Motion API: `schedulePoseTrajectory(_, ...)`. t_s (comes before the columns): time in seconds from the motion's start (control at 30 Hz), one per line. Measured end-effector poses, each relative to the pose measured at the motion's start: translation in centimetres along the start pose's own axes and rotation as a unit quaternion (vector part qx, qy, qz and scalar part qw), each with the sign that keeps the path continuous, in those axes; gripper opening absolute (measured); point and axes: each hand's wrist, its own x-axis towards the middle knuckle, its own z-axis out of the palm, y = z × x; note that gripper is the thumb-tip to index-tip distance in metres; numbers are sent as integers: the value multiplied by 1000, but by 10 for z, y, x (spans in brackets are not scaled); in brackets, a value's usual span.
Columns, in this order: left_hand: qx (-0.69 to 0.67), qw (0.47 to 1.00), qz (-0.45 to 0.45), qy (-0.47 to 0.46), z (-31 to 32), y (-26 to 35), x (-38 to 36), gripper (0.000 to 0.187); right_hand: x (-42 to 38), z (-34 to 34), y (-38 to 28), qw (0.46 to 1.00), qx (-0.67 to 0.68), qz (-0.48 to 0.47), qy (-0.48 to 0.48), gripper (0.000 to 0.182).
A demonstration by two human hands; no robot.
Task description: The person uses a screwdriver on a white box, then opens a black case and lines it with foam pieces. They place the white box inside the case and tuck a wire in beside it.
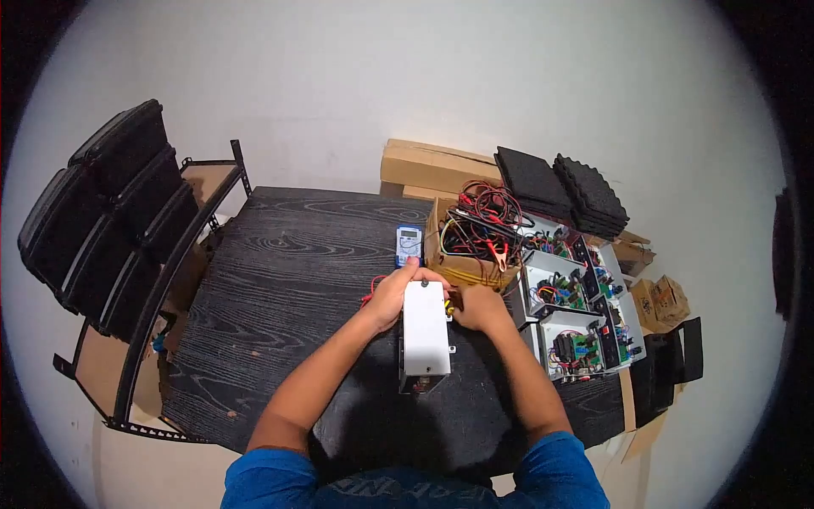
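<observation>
A white metal box, like a power supply case, stands on the dark table in front of me. My left hand is wrapped round its far left edge, with the thumb and fingers over the top. At the box's far right side is my right hand, its fingers curled in beside a small yellow part. What those fingertips hold is hidden. Just beyond the box lies a blue digital multimeter, and a red test lead shows left of my left hand.
A cardboard box holds tangled cables and red clips. On the right stand several open white cases with circuit boards. Black foam pads lie behind them. A metal rack with black cases borders the table's left side.
</observation>
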Motion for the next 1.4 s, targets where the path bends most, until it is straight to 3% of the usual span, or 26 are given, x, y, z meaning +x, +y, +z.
schedulePoseTrajectory(0.2, 21, 1000, 2, -10, -3, -2, 2, 71, 0, 27, 33, 998, -29, -13, -52, 37)
schedulePoseTrajectory(0.27, 30, 999, 16, -10, -1, -1, 1, 69, -7, 1, 36, 996, 17, -45, -78, 39)
schedulePoseTrajectory(0.33, 32, 999, 20, -8, -1, 0, 1, 67, -17, -40, 37, 988, 110, -100, -37, 36)
schedulePoseTrajectory(0.4, 30, 999, 9, -5, -1, 0, 0, 65, -34, -84, 24, 960, 222, -155, 67, 35)
schedulePoseTrajectory(0.43, 31, 999, 7, -3, -1, 0, 0, 64, -34, -94, 22, 936, 257, -187, 148, 32)
schedulePoseTrajectory(0.5, 33, 999, 7, 0, -1, 1, 0, 62, -48, -124, -10, 801, 555, -169, 149, 31)
schedulePoseTrajectory(0.57, 46, 999, 17, -10, -2, 1, -1, 60, -47, -137, -32, 687, 649, -251, 207, 37)
schedulePoseTrajectory(0.67, 29, 999, 12, -8, -4, -1, 0, 53, -44, -147, -48, 651, 655, -313, 222, 43)
schedulePoseTrajectory(0.77, 8, 1000, -2, 6, -2, 1, 0, 47, -38, -149, -63, 661, 621, -326, 265, 51)
schedulePoseTrajectory(1.4, 11, 1000, -9, -19, -7, 1, 0, 50, -26, -141, -74, 686, 624, -322, 193, 39)
